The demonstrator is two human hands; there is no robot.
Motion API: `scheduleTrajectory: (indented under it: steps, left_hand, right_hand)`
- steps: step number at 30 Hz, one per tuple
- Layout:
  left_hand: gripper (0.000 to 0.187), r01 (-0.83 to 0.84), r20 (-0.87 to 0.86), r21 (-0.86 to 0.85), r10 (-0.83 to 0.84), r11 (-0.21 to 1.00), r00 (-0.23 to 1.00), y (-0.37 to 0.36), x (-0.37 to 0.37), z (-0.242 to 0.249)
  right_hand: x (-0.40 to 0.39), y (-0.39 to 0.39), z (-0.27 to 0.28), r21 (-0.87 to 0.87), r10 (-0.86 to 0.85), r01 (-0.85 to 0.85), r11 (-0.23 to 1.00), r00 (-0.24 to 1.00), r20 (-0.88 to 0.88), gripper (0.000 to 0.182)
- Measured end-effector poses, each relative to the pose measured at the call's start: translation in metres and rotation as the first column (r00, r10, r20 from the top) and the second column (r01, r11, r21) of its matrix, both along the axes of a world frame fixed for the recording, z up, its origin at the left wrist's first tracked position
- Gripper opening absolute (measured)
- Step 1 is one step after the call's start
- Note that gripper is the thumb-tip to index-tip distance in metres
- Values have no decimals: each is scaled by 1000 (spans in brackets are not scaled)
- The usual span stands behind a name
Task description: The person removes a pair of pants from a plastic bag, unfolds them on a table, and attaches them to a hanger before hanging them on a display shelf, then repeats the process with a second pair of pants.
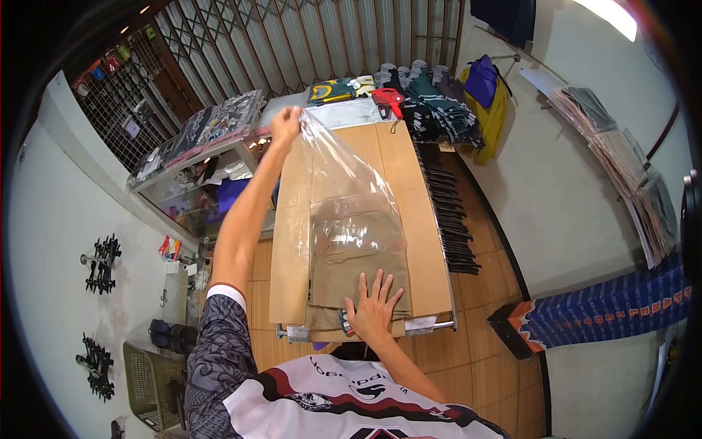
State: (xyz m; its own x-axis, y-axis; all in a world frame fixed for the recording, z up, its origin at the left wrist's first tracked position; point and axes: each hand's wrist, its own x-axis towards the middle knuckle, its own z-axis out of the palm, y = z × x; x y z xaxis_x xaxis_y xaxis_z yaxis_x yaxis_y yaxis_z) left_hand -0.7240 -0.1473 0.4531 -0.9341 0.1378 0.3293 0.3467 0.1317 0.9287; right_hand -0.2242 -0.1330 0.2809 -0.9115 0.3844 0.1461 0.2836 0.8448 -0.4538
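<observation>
My left hand (286,123) is closed on the far end of a clear plastic bag (344,161), pulling it taut and lifted. Inside the bag, at least in part, lies a folded khaki garment (340,285), perhaps trousers. My right hand (374,307) rests flat on the garment's near end with its fingers spread. A small dark label shows beside that palm. Under the bag and garment lies a cardboard sheet (420,271).
A red tagging gun (387,101) lies at the table's far end, near folded dark clothes (442,106). Black hangers (450,212) line the table's right side. A glass display cabinet (186,192) stands at left. A green basket (150,380) sits lower left.
</observation>
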Motion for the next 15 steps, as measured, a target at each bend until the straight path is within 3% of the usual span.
scheduleTrajectory:
  steps: [3,8,15]
  left_hand:
    - [22,86,-103,239,-63,967,993,-1,-3,61]
    - [24,205,-191,263,-158,943,969,-42,71,145]
    - [24,271,-320,198,-199,942,926,-167,181,163]
  right_hand:
    - [1,-1,4,-9,0,0,1000,1000,13,77]
    - [1,-3,6,27,-3,2,1000,999,36,77]
    - [-4,-7,10,-33,-30,31,999,999,39,81]
